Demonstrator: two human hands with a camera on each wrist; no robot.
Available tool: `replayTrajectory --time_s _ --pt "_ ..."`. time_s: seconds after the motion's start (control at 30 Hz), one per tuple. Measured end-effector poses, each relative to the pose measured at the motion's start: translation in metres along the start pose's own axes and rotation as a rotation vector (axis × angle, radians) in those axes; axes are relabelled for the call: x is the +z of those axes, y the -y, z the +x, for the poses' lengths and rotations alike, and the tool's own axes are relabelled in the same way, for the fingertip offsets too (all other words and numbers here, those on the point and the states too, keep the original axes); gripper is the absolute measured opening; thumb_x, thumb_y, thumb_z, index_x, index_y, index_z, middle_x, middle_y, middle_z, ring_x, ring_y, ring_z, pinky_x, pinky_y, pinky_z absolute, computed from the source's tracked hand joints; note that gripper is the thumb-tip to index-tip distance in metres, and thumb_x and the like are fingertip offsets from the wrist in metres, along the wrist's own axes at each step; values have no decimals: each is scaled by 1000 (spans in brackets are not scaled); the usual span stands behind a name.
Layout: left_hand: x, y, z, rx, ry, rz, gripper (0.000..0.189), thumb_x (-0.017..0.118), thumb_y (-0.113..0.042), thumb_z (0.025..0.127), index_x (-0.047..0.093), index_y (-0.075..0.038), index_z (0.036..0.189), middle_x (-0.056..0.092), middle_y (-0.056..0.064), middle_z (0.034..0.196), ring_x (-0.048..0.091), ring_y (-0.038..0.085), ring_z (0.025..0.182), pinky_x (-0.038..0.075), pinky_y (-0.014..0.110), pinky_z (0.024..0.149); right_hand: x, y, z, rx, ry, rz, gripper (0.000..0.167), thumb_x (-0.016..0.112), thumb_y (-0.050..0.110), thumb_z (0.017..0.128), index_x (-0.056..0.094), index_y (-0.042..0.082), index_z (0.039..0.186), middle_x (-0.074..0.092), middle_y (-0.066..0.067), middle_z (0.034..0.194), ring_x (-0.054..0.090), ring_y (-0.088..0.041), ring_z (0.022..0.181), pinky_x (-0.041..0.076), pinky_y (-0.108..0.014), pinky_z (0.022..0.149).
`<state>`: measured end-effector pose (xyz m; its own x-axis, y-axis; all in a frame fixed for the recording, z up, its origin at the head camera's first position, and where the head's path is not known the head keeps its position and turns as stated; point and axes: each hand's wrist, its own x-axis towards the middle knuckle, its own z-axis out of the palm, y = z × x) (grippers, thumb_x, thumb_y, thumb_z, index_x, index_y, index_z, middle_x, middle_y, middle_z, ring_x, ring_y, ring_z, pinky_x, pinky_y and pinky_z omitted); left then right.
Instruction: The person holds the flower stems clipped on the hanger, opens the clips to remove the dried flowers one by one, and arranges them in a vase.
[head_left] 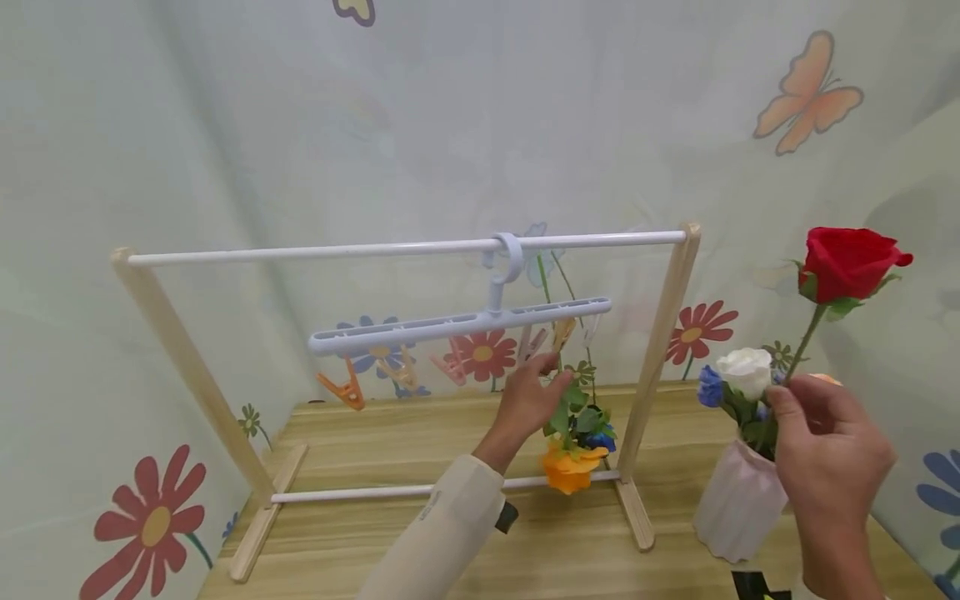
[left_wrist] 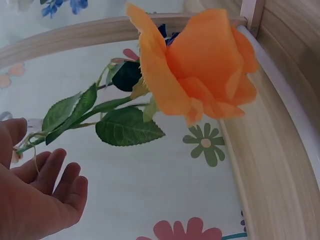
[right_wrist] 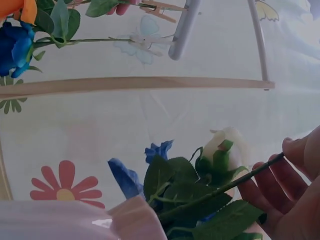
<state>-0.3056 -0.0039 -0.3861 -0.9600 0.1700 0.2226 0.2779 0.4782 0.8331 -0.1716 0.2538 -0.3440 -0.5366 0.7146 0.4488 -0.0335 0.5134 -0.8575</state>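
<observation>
In the head view my right hand [head_left: 836, 446] pinches the stem of a red rose [head_left: 851, 265], bloom up, above a pale pink vase [head_left: 738, 504]. The right wrist view has its stem [right_wrist: 215, 192] between thumb and fingers, its lower part among leaves at the vase mouth. My left hand [head_left: 531, 396] is at a yellowish clothespin [head_left: 562, 333] under the light-blue clip hanger [head_left: 450, 329]. An orange rose [left_wrist: 200, 70] hangs there bloom down; its stem passes between my spread thumb and loose fingers. A blue flower [right_wrist: 14, 47] hangs beside it from a whitish clothespin [right_wrist: 150, 45].
The hanger hooks over the white rail [head_left: 315, 252] of a wooden rack [head_left: 652, 375]. Several clothespins, one an orange clothespin [head_left: 345, 389], dangle from its left half. A white rose [head_left: 746, 372] and blue blooms stand in the vase. Behind is a flower-printed curtain [head_left: 450, 125].
</observation>
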Motion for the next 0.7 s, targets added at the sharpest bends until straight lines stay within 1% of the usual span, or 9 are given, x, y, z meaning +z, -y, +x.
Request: replayTrajectory --time_s 0.07,0.13,0.23,0.4,0.5,0.53,0.6,0.63,0.7 --pt "2 0 1 10 -10 -8 49 60 -43 101 59 -15 142 67 5 136 61 28 127 50 48 108 -1 -3 2 20 13 -1 34 70 33 96 72 14 124 63 23 101 53 15 82 40 3 72" --pt "3 1 2 23 -19 -13 46 59 -42 101 62 -15 138 69 5 132 63 26 123 52 47 106 -2 -6 3 23 16 -4 34 71 32 95 72 12 123 61 28 95 52 16 80 40 3 71" --pt "5 0 3 33 -38 -13 43 59 -43 101 66 -15 134 71 3 126 65 23 117 54 44 102 -2 -12 4 10 18 -9 33 72 29 95 72 9 121 54 34 86 51 17 76 39 3 69" --pt "7 -2 1 46 -75 -36 33 62 -40 100 73 -19 124 75 -2 113 68 16 104 58 37 92 -2 -17 5 -23 5 -25 33 71 29 95 73 6 118 51 36 81 49 17 72 37 2 67" --pt "7 -1 -1 51 -85 -59 31 64 -39 100 74 -20 121 76 -4 109 69 14 98 59 35 88 -3 -18 5 -33 4 -57 34 67 31 97 72 7 121 71 14 90 46 17 72 36 1 67" --pt "7 -1 -1 49 -84 -64 31 64 -39 100 74 -20 121 76 -4 109 69 13 97 59 35 88 -3 -18 5 -31 7 -67 35 66 32 98 72 8 123 75 4 97 45 17 73 35 1 67" --pt "7 0 -3 41 -79 -72 31 63 -41 100 74 -21 122 76 -5 109 69 12 96 59 34 87 -2 -19 6 -31 -1 -77 34 65 32 99 72 10 125 75 -14 112 45 19 74 35 2 68" --pt "7 1 -4 33 -77 -76 32 63 -41 100 74 -21 122 76 -5 109 69 12 95 59 33 87 -2 -19 7 -28 -1 -71 34 64 31 99 71 11 126 72 -20 121 45 20 76 35 3 70" --pt "7 2 -5 26 -73 -82 33 63 -43 99 74 -21 122 76 -6 108 68 11 94 59 33 86 -2 -19 7 -16 -10 -55 34 64 30 99 71 11 127 72 -19 123 46 19 79 36 3 71"
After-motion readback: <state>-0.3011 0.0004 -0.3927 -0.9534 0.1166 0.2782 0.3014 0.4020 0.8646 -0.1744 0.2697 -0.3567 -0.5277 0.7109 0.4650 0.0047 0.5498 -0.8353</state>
